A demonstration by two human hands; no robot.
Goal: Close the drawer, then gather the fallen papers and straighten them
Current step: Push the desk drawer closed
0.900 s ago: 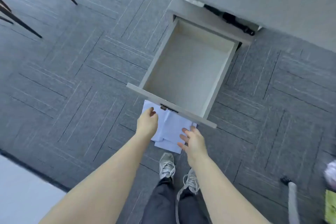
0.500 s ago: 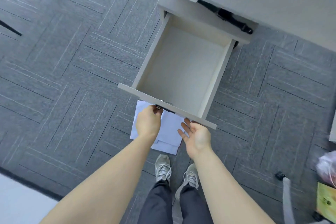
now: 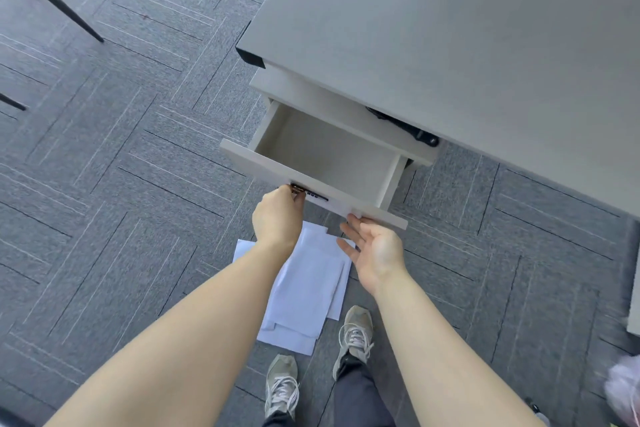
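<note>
Drawer [image 3: 332,163], partly open beneath the desk [image 3: 450,45], with both hands at its front panel. Left hand [image 3: 277,215], fingers curled together, presses near the lock [image 3: 310,193]; right hand [image 3: 375,253], fingers spread, touches the panel's lower edge. Papers [image 3: 304,291] lie overlapped on the carpet [image 3: 121,184] just below. Risk: fingertips under the edge may be pinched as the drawer seats; uneven pushing could skew it.

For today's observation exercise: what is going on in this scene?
A person stands at an open drawer under a grey desk. The left hand is at the drawer front by the lock; the right hand is open, fingertips at the front edge. The drawer looks empty. White papers lie on the carpet by the shoes.
</note>
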